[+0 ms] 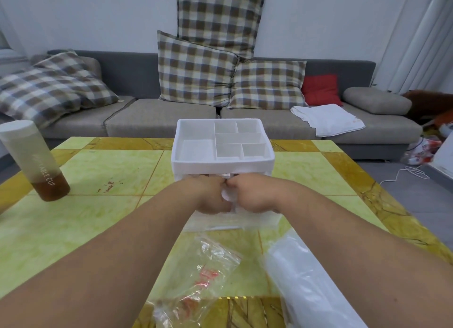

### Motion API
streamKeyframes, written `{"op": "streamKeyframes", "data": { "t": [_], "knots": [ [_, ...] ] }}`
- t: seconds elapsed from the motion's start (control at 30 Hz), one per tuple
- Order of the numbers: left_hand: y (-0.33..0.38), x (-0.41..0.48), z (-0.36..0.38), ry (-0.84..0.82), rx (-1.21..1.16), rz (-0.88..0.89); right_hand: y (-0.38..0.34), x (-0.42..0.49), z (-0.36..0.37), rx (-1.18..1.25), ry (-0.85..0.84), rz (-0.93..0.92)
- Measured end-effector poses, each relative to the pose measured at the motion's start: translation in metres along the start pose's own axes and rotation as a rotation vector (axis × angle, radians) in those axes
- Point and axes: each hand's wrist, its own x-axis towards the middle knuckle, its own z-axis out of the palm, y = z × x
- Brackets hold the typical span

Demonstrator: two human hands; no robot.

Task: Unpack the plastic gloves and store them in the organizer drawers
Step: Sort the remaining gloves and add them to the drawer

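A white organizer (pixel 221 160) with an open compartmented top stands mid-table. One of its drawers (pixel 264 218) is pulled out toward me. My left hand (pixel 210 196) and my right hand (pixel 252 195) are side by side over that drawer, both with curled fingers holding a wad of clear plastic gloves (pixel 228 195) between them. A stack of clear plastic gloves (pixel 306 278) lies on the table under my right forearm. The opened clear packaging bag (pixel 203 276) with red print lies near the front edge.
A tall cup (pixel 34 161) holding brown liquid stands at the table's left. The yellow-green tiled table (pixel 98 171) has a grey sofa behind it with checked cushions (pixel 196 70) and a white towel (pixel 327 119). A white cable (pixel 407 173) lies on the floor at right.
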Motion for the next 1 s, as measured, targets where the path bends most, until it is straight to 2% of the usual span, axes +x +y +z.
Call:
{"op": "streamKeyframes", "data": {
  "t": [0.17, 0.47, 0.63, 0.7, 0.77, 0.9, 1.0],
  "knots": [
    [0.007, 0.011, 0.008, 0.021, -0.051, -0.08, -0.004, -0.023, -0.008, 0.1, 0.12, 0.078],
    [0.019, 0.032, 0.017, -0.001, -0.062, -0.247, -0.01, 0.0, -0.006, -0.218, -0.092, 0.109],
    [0.01, 0.059, 0.03, 0.011, -0.038, -0.31, -0.008, -0.019, -0.014, -0.236, 0.043, 0.063],
    [0.014, 0.05, 0.024, -0.027, 0.015, -0.302, -0.008, -0.027, -0.014, -0.179, 0.129, 0.032],
    [0.019, 0.034, 0.014, -0.063, 0.041, -0.249, -0.006, -0.028, -0.009, -0.07, 0.145, -0.014],
    [0.012, 0.016, 0.003, -0.028, 0.084, -0.128, 0.002, -0.03, -0.004, 0.086, -0.01, -0.065],
    [0.008, 0.008, -0.002, -0.045, 0.063, -0.13, 0.002, -0.037, -0.008, -0.021, -0.16, -0.044]
  ]
}}
